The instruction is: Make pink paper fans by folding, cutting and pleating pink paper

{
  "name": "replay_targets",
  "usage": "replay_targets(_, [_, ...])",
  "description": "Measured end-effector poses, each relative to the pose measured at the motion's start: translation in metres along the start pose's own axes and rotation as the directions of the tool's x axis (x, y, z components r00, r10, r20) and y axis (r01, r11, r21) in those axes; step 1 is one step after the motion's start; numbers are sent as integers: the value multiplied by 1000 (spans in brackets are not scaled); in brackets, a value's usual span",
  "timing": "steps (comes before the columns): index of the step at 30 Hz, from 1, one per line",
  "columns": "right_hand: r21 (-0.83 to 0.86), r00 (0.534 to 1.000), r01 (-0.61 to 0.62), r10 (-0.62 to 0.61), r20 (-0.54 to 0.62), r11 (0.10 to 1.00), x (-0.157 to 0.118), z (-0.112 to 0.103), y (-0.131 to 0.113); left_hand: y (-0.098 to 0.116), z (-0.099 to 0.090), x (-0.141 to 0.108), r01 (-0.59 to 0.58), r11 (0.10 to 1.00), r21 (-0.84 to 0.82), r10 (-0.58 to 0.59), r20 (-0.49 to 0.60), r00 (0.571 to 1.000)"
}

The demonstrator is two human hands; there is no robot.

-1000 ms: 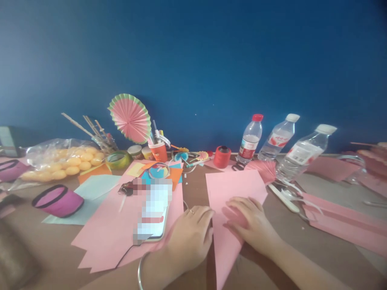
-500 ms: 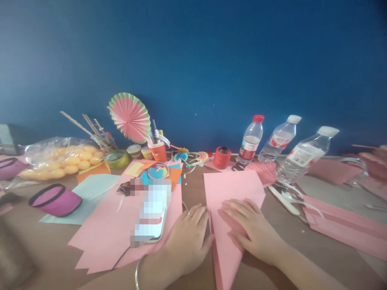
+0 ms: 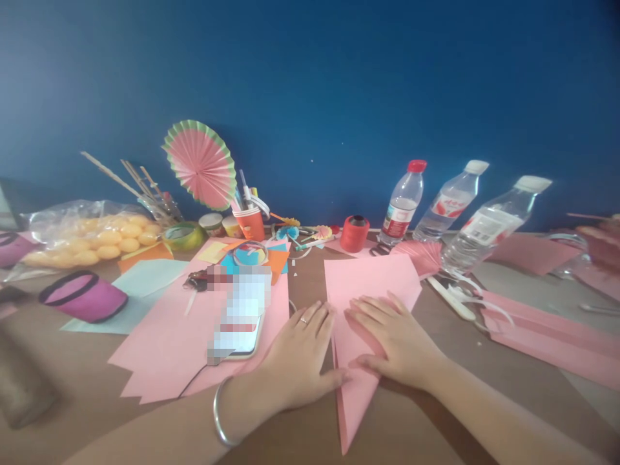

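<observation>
A folded sheet of pink paper [image 3: 361, 400] lies on the brown table, narrowing to a point towards me. My right hand [image 3: 394, 336] rests flat on top of it, fingers stretched out and spread. Beside the paper's left edge, my left hand [image 3: 303, 352] lies palm down with its fingers extended; its thumb reaches onto the fold. A ring and a silver bangle [image 3: 220, 413] are on that hand and wrist. Left of it, a phone [image 3: 247, 339] with a partly blurred screen sits on flat pink sheets [image 3: 159, 349].
Along the blue wall stand three bottles [image 3: 402, 206], a red thread spool [image 3: 354, 234], a pen cup [image 3: 249, 224] and a pleated paper fan [image 3: 199, 165]. A bag of yellow balls [image 3: 106, 242] and a purple band [image 3: 84, 297] lie left. Folded pink strips [image 3: 547, 332] and a white glue gun [image 3: 453, 298] are right.
The view has tilted down slightly, so things appear higher. My right hand has slid a little to the left on the paper, and my left thumb now reaches further over the fold.
</observation>
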State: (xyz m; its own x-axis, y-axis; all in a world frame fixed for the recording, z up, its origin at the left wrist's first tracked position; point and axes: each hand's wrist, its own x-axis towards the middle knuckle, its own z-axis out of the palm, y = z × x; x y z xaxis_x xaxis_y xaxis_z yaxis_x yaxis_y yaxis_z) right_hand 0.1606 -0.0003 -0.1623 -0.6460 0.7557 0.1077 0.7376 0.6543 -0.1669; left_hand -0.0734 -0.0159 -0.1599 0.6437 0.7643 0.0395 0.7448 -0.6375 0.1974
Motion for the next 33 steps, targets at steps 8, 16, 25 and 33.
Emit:
replay_targets(8, [-41, 998, -12, 10, -62, 999, 3, 4, -1, 9, 2, -2, 34, 999, -9, -33, 19, 999])
replay_targets(16, [-45, 997, -28, 25, -67, 999, 6, 4, -2, 18, 9, -9, -57, 998, -20, 58, 63, 996])
replay_targets(25, [-41, 997, -30, 28, -68, 999, 7, 4, -2, 18, 8, -7, -79, 996, -34, 80, 40, 996])
replay_targets(33, [-50, 997, -46, 43, -59, 998, 6, 7, -1, 20, 4, -8, -221, 975, -33, 222, 68, 973])
